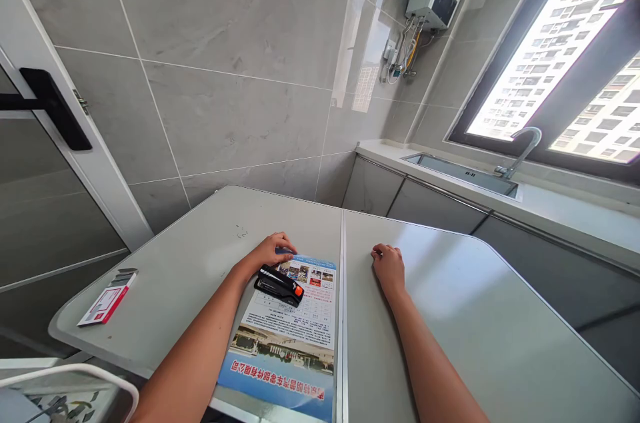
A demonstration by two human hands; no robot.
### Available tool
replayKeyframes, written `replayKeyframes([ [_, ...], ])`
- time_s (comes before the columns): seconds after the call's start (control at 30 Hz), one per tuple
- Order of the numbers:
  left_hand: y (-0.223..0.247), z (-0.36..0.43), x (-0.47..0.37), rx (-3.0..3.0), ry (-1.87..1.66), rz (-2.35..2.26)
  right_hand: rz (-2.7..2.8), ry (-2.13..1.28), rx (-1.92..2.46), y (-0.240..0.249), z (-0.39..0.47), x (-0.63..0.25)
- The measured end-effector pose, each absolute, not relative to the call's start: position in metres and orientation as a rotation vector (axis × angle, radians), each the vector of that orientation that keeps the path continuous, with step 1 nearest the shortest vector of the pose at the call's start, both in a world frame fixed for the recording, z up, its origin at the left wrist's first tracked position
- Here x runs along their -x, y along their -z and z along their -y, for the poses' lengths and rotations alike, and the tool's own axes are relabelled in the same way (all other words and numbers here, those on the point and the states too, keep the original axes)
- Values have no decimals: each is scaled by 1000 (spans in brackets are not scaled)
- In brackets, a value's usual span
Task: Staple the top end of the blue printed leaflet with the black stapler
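A printed sheet with a blue border lies on the table left of its centre seam. Across its upper part rests a black stapler with an orange tip. My left hand is at the sheet's top left corner, just above the stapler, its fingers curved over the corner; whether they pinch the paper is hard to make out. My right hand rests on the bare tabletop right of the seam, fingers curled in, with no object visible in it.
A small red and white box lies on the left of the table. Behind are a tiled wall and a counter with a sink and faucet. A door handle is at the left; a white cable curves at lower left.
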State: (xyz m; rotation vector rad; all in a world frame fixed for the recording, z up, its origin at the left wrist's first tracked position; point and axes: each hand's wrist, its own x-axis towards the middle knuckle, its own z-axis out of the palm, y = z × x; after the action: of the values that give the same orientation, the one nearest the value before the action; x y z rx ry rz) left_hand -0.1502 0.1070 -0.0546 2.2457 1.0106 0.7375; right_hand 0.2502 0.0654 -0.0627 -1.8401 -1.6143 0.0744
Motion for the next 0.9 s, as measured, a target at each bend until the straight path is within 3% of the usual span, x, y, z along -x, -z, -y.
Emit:
replayKeyframes([
  [0.5, 55, -107, 150, -2280, -734, -1037, 2113, -307, 1466, 28, -108, -74],
  [0.9, 50, -103, 146, -2327, -685, -1095, 2164, -171, 1611, 24, -93, -117],
])
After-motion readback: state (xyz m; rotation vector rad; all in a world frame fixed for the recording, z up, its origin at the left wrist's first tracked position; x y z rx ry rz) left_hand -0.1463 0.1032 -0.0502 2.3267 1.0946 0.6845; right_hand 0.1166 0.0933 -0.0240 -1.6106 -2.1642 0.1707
